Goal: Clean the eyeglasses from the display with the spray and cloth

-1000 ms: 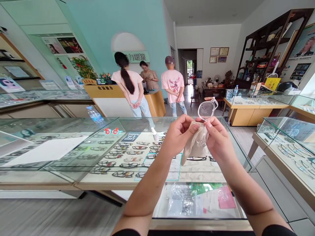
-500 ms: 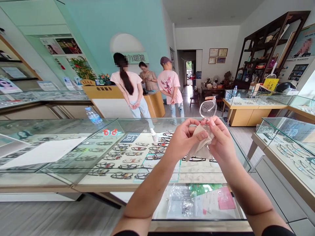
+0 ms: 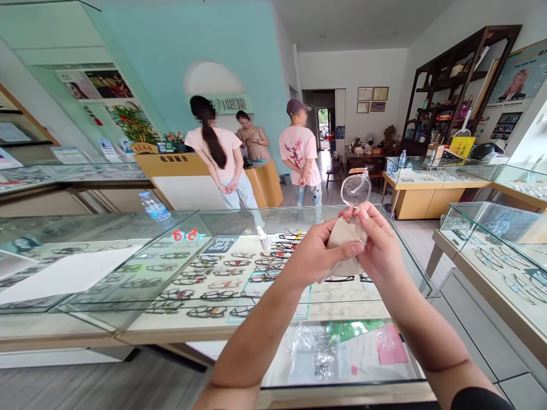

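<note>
The left hand (image 3: 318, 253) pinches a beige cloth (image 3: 344, 242) around the clear glasses (image 3: 355, 191); the right hand (image 3: 378, 245) grips them, one lens rising above the fingertips (image 3: 356, 212).

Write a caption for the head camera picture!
Two hands rub clear glasses with a cloth.

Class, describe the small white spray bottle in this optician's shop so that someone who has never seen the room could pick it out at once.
Start at the long glass display counter in front of the person. The spray bottle stands upright on its top, left of the left hand that grips a beige cloth. Unlike the lying blue-capped water bottle, it is small and white.
</note>
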The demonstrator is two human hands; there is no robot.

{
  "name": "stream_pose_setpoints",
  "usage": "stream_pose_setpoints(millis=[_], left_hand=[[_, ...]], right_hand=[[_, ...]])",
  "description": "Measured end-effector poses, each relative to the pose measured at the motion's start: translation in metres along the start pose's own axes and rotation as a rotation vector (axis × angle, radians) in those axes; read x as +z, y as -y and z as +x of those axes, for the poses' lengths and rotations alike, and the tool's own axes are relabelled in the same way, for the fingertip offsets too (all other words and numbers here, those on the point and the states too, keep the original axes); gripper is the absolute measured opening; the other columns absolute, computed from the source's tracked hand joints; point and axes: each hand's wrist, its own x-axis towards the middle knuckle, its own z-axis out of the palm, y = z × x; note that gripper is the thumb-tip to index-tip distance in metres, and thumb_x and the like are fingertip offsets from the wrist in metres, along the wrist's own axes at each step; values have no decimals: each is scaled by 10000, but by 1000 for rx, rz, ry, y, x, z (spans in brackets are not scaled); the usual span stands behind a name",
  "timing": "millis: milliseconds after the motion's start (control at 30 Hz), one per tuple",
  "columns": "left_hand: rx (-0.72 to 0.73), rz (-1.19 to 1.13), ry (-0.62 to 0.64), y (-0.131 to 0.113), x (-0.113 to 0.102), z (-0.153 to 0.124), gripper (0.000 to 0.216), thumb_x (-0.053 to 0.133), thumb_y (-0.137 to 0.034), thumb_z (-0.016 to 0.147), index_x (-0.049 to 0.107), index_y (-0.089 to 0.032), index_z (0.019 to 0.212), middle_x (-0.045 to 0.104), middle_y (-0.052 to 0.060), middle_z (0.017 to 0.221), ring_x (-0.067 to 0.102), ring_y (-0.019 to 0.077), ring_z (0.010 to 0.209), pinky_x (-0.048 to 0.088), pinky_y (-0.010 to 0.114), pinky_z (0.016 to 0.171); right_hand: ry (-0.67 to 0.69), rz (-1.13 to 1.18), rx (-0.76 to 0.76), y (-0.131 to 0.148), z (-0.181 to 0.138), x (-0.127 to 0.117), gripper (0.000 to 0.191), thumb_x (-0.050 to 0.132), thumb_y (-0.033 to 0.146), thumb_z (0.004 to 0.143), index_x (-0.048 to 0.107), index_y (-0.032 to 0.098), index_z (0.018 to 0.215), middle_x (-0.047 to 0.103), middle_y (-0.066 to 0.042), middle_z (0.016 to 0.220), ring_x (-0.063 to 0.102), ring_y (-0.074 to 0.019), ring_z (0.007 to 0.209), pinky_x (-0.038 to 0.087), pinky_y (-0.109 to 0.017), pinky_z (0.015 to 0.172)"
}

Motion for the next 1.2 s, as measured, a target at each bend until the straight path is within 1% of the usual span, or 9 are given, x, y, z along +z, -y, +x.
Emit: stream_pose_setpoints(millis=[133,300,400,567,633,733,933,1067,1200], left_hand=[[-9,21,-4,-2,0,-2,530,1001,-610,661,741,-177,822,610,-6,716,471,115,626,405,263,593],[-3,47,-48,-2,1,-6,552,1016,-620,619,712,-179,752,542,-18,655,411,101,582,337,259,535],[14,45,-59,-1,3,-8,567,1005,-647,628,695,-181,713,546,-12,641,431,105,573,346,264,525],[64,-5,-75,3,7,-8,568,978,-666,675,690,-177,690,616,11,631,534,118,563,426,262,527],[82,-33,-86,4,8,-8,551,977,-651,689,689,-182,697,643,10,616,564,122,542,452,254,507],[107,-68,-98,3,10,-9,523,985,-615,698,697,-179,708,663,4,599,596,121,520,487,239,491],[121,-106,-172,1,11,-11,549,1003,-614,672,697,-158,683,633,-9,547,557,91,463,458,195,435],[129,-108,-180,0,10,-11,557,985,-627,702,685,-159,667,616,-9,521,550,93,444,447,189,411],[150,-123,-168,0,11,-12,565,942,-652,758,668,-166,669,611,-6,524,549,98,434,440,196,403]], right_hand=[[21,-27,-1,-1,0,-2,402,902,575,831,618,291,822,719,-20,984,627,-202,845,567,-324,717],[81,-16,-10,1,-4,0,396,905,569,838,623,292,808,717,-9,943,619,-193,818,548,-318,681],[88,-30,-12,3,-7,2,409,898,582,839,609,296,807,727,-6,939,624,-195,806,533,-319,651],[123,-1,16,4,-11,3,387,901,561,845,629,287,819,740,13,967,532,-130,606,386,-257,441],[147,24,30,5,-11,3,377,908,542,848,640,278,824,755,16,1011,494,-101,554,342,-234,395],[154,42,45,4,-12,4,384,921,535,838,648,266,820,766,9,1035,530,-100,581,365,-210,392],[153,49,28,0,-15,7,376,886,567,869,674,258,828,758,-18,1126,642,-144,751,423,-206,435],[167,-4,-25,0,-17,7,359,858,578,899,688,265,856,740,-26,1156,644,-154,810,447,-226,486],[161,-66,-64,1,-19,8,364,841,606,903,703,270,890,718,-35,1171,603,-151,762,442,-245,470]])
